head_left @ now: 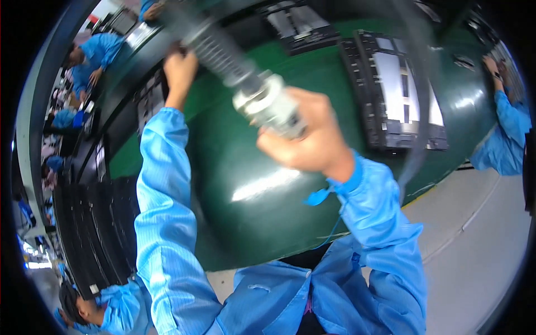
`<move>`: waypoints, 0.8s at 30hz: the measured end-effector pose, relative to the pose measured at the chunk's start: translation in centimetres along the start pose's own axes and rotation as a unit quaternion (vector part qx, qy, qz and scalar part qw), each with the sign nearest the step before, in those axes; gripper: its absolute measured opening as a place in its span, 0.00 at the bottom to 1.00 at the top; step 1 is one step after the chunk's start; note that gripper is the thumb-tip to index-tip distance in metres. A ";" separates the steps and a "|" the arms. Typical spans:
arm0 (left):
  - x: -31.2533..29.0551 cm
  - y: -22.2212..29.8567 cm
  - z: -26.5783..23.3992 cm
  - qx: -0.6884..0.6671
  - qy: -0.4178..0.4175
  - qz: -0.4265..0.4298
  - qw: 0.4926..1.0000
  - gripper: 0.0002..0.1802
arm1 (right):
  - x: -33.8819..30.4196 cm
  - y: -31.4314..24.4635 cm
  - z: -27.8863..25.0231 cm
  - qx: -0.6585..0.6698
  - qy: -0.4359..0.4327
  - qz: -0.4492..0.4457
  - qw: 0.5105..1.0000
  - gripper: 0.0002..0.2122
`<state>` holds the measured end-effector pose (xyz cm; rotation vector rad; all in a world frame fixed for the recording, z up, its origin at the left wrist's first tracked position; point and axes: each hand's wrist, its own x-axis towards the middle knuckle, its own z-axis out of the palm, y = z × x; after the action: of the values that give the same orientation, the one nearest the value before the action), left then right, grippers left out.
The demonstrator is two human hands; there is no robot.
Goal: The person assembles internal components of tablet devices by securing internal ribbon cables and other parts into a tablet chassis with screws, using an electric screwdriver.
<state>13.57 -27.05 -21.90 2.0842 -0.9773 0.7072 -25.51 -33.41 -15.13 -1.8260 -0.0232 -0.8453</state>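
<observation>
My right hand (312,134) is closed around a white hand tool (273,106) with a thick grey ribbed part (220,53) that runs up and left. Motion smears the tool, so its exact kind does not show. It is held above the green work surface (245,151). Farther left, my left hand (180,72) reaches out with its fingers curled beside something dark; what they hold, if anything, cannot be made out. Close to that hand lies a dark flat panel unit (149,100) near the left edge.
A dark-framed panel assembly with silver plates (393,84) lies right. Another panel assembly (298,25) lies at the far side. Blurred grey cable (421,100) crosses at right. Black stacked trays (97,229) stand left. Co-workers in blue sit left and lower left; another's arm (505,123) rests at far right.
</observation>
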 end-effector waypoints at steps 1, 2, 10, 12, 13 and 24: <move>-0.1 9.3 1.5 -0.160 -0.183 -0.126 0.962 0.19 | -0.3 0.5 -1.1 -0.033 0.012 -0.042 0.998 0.15; 0.4 11.3 3.0 -0.179 -0.270 -0.195 0.926 0.40 | -0.2 0.5 -0.5 -0.048 0.006 -0.100 0.994 0.16; -0.3 21.4 10.6 -0.355 -0.492 -0.248 0.755 0.37 | 0.4 3.4 -1.0 0.013 0.109 -0.098 0.989 0.16; 0.6 20.9 11.4 -0.338 -0.506 -0.270 0.746 0.35 | 0.3 2.7 -1.6 0.010 0.124 -0.083 0.989 0.16; 0.9 20.0 11.9 -0.325 -0.503 -0.289 0.747 0.34 | 0.3 2.5 -1.5 0.000 0.126 -0.083 0.989 0.16; 4.3 15.9 5.4 -0.462 -0.179 -0.186 0.849 0.28 | 0.2 2.1 0.1 -0.006 0.169 -0.123 0.978 0.11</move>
<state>4.06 -40.29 -16.12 1.4462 -0.8194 -0.3473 -24.52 -34.28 -16.72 -1.6888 -0.0266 -1.3252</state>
